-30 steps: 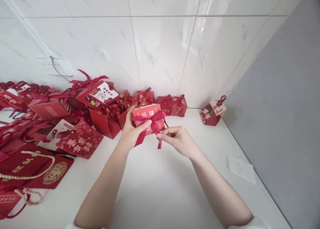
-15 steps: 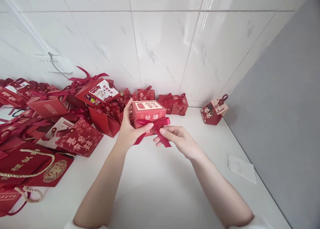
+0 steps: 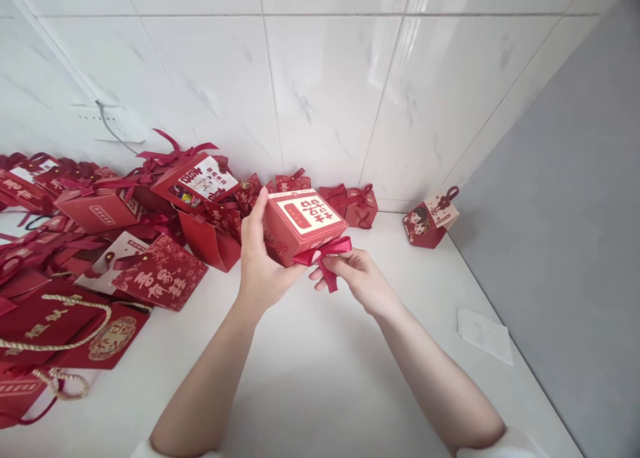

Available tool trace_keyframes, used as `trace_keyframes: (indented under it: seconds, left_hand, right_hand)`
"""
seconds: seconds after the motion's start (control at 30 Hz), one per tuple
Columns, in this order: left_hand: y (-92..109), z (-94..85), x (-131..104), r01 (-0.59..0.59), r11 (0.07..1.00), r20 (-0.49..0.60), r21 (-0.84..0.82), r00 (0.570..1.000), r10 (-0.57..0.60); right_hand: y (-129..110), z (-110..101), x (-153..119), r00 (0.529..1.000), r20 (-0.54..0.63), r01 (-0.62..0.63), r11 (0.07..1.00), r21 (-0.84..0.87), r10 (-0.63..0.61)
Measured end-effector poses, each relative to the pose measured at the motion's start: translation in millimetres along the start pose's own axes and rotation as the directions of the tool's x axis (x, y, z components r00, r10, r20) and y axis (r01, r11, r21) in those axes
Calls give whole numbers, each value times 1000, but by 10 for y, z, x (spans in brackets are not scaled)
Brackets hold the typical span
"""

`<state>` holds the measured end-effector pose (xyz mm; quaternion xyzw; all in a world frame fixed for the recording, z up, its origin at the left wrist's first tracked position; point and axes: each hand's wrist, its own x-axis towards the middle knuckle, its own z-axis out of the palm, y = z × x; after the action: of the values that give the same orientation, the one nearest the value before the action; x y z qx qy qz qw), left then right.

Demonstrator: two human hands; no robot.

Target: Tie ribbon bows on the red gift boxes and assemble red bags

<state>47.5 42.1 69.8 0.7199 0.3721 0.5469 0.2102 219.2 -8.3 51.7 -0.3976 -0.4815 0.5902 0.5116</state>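
Note:
A red gift box [image 3: 285, 235] with a cream printed panel is tilted above the white table in the middle of the head view. My left hand [image 3: 263, 265] is closed around its left side, the thumb underneath near the bow. On the near right edge hangs a dark red ribbon [image 3: 336, 247] tied in a bow. My right hand [image 3: 357, 275] pinches a tail of that ribbon between thumb and fingers, just right of the box. The far side of the box and some left fingertips are hidden.
Many red gift boxes [image 3: 100, 208] and bags with rope handles [image 3: 75, 321] are heaped at the left. Small ribboned boxes [image 3: 361, 208] line the tiled wall. A pointed box [image 3: 429, 223] stands at the back right, and a white packet [image 3: 485, 336] lies near the grey panel.
The box has been tipped so that its printed panel faces me more and its front shows less. The bow has turned with it. Both hands keep their hold.

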Motion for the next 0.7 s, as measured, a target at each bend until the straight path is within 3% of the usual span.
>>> trace_keyframes:
  seconds: [0.1,0.17,0.3,0.37,0.47,0.6,0.7]
  left_hand:
    - [-46,-1,20,150,977,31,-153,989,-147]
    - [-83,2,45,299,909,59,-290,954,-294]
    - [-102,2,103,531,633,193,-564,830,-524]
    - [-90,-8,123,590,511,306,-625,788,-535]
    - [-88,-29,134,664,415,441,-623,735,-515]
    - [-129,-38,124,729,363,524,-580,675,-519]
    - [-157,-33,117,741,387,506,-549,663,-551]
  right_hand:
    - [-29,-5,-23,999,32,26,999,34,-27]
    - [-66,-33,-47,999,43,27,999,34,-28]
    - [-138,-123,-84,994,111,7,1000,6,-7]
    - [-158,-164,-92,991,133,5,1000,-9,-3]
    - [-175,-215,-93,987,161,-20,998,-65,30]
    - [-210,-307,-106,980,189,-15,965,-264,67]
    - [-244,-430,-125,979,145,-51,860,-507,143]
